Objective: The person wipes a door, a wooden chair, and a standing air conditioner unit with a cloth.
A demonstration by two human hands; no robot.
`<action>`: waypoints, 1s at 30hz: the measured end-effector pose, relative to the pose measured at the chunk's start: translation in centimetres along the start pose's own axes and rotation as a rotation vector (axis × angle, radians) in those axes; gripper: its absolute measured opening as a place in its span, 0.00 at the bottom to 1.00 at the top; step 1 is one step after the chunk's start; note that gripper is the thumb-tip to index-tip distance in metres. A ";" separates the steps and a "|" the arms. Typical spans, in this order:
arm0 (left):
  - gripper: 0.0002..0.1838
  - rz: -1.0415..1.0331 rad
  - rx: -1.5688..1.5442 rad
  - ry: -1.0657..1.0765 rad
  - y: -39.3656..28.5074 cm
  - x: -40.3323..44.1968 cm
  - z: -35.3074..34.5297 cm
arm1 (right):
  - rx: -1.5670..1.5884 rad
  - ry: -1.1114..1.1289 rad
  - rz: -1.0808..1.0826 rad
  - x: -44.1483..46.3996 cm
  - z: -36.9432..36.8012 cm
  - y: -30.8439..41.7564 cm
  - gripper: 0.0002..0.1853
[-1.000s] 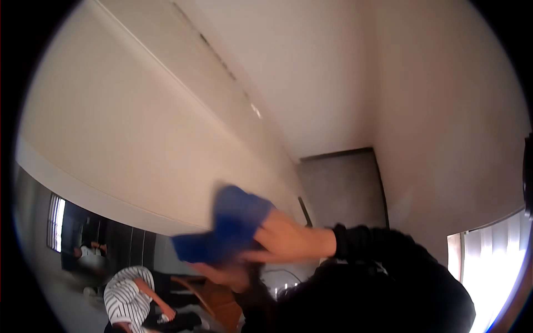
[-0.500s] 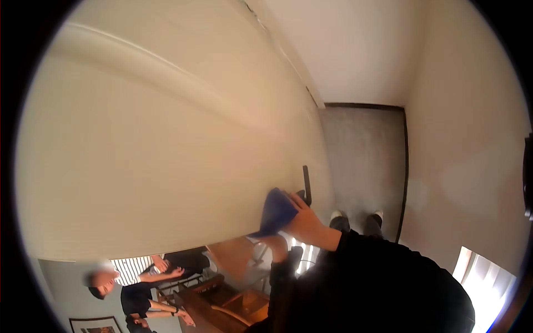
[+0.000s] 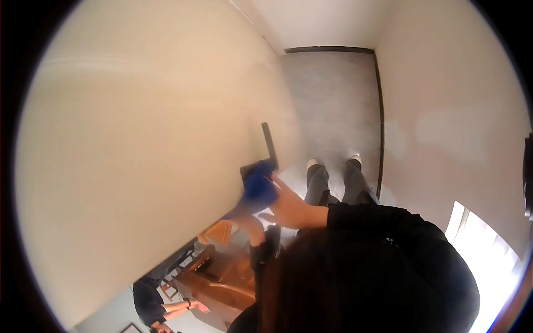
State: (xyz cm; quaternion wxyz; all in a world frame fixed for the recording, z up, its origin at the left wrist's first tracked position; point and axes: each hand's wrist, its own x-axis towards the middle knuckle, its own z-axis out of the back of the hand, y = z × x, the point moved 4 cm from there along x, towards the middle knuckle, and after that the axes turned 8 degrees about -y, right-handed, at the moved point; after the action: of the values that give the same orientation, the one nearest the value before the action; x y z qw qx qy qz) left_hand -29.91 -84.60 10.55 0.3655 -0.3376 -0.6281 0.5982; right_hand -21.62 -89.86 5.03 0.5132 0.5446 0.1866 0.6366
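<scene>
A cream door [image 3: 139,155] fills the left side of the head view, with a black lever handle [image 3: 268,141] near its edge. My right hand [image 3: 290,201] grips a crumpled blue cloth [image 3: 260,188], which lies against the base of the handle and partly covers its dark plate. My left hand [image 3: 244,224] is at the door's edge, just below the cloth and close to its lower end. Its fingers are blurred and partly hidden, so their grip does not show.
My feet [image 3: 333,164] stand on a grey floor [image 3: 336,100] with dark skirting along a pale wall [image 3: 433,139]. Beyond the door edge, a person in a dark top [image 3: 147,302] is beside wooden furniture [image 3: 227,286]. Bright window light [image 3: 483,266] enters lower right.
The view has shifted, and the door edge now slants more. The cloth has moved up against the handle's base, with my right hand on it. One of the two people behind has largely left view.
</scene>
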 end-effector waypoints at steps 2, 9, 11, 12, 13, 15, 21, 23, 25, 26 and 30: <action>0.26 0.032 0.017 0.002 0.7 -1.2 0.6 | -0.006 -0.028 -0.004 -0.9 0.4 0.1 0.26; 0.25 0.009 0.075 0.103 3.1 -1.1 1.3 | -0.062 0.092 -0.114 0.6 3.3 0.4 0.29; 0.24 -0.176 0.103 0.188 3.0 -0.7 1.2 | -0.076 0.159 -0.148 1.1 2.9 0.0 0.30; 0.24 -0.163 0.063 0.184 3.1 -0.8 1.2 | -0.003 0.048 -0.149 0.8 2.7 -0.4 0.30; 0.24 -0.149 0.023 0.176 3.0 -0.7 1.4 | 0.077 -0.061 -0.140 1.1 2.8 -0.3 0.30; 0.23 -0.151 -0.055 0.159 2.7 -0.8 2.1 | 0.159 -0.055 -0.162 1.4 3.2 0.1 0.30; 0.22 -0.216 -0.256 0.168 1.0 -0.5 4.3 | 0.468 0.063 -0.251 2.7 6.7 4.3 0.32; 0.18 -0.457 -0.147 0.065 -1.1 -0.2 4.4 | 0.455 0.085 -0.213 4.0 7.5 5.3 0.32; 0.15 -0.692 -0.039 -0.054 -4.2 -0.2 4.3 | 0.380 0.070 -0.111 6.4 9.0 8.0 0.30; 0.13 -0.809 0.027 -0.115 -6.0 -0.2 4.6 | 0.365 0.062 -0.104 7.7 9.6 9.3 0.30; 0.12 -1.011 -0.434 0.000 -11.1 0.1 2.0 | 0.298 -0.074 0.162 11.5 11.4 13.8 0.30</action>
State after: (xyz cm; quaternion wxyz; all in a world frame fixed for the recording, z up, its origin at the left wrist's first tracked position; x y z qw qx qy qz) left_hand -31.49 -86.17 21.59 0.5295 -0.0614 -0.8210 0.2046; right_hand -16.40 -89.23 25.63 0.3801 0.6511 0.2152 0.6207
